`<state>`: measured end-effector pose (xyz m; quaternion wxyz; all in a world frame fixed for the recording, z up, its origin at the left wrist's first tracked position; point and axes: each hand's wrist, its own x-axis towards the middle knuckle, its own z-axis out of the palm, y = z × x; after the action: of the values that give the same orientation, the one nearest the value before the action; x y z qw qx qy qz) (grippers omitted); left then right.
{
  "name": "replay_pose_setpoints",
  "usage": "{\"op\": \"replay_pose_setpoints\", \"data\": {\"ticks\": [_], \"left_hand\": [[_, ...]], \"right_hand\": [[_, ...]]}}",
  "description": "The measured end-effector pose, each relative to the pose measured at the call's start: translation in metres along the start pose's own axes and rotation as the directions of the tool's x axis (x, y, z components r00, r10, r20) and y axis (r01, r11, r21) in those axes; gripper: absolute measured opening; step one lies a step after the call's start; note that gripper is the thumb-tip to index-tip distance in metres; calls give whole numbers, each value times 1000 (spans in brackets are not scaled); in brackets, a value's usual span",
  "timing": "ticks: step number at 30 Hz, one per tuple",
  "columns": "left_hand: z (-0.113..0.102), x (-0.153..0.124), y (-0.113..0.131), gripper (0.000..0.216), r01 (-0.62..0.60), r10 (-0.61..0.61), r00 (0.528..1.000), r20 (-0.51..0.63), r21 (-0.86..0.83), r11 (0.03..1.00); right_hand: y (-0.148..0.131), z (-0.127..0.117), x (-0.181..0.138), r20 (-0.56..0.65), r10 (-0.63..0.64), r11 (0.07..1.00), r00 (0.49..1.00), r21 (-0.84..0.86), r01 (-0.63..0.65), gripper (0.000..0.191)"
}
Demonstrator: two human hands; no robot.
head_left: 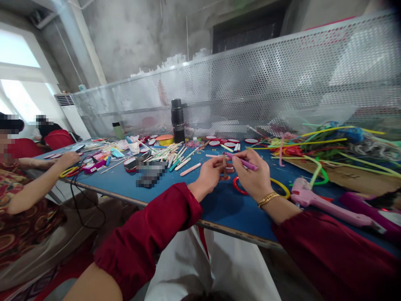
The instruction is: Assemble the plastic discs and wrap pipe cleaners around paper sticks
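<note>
head view: the left hand (208,174) has its fingertips pinched together on a small brown strip (224,166), held roughly upright above the blue table (222,209), while the right hand (255,173) has its fingers closed around a purple marker (248,163) whose far end lies at or just beside the strip's top; whether they touch cannot be told. the step in hand appears to be marking or colouring the strip, and the next move would call for a steady left pinch and a light, controlled stroke from the right, clear of the left fingertips.
</note>
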<state>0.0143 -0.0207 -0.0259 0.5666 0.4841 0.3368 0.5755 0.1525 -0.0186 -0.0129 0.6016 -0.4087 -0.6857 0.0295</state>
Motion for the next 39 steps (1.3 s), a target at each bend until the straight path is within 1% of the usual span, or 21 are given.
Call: {"op": "replay_pose_setpoints", "data": {"ticks": [4, 9, 22, 32, 39], "left_hand": [[0, 0, 0, 36, -5, 5, 1000, 2, -1, 1000], [0, 1, -1, 32, -13, 13, 1000, -2, 3, 1000], [1, -1, 1, 28, -16, 15, 999, -30, -25, 1000], [2, -2, 4, 24, -8, 7, 1000, -28, -21, 1000], [1, -2, 3, 24, -9, 8, 1000, -23, -15, 1000]], "right_hand": [[0, 0, 0, 0, 3, 1000, 1000, -7, -3, 15], [-1, 0, 1, 0, -7, 1000, 1000, -5, 7, 14], [3, 1, 1, -4, -38, 999, 999, -27, 38, 13], [7, 3, 0, -1, -39, 999, 999, -22, 39, 13], [3, 2, 0, 5, -25, 1000, 1000, -18, 25, 12]]}}
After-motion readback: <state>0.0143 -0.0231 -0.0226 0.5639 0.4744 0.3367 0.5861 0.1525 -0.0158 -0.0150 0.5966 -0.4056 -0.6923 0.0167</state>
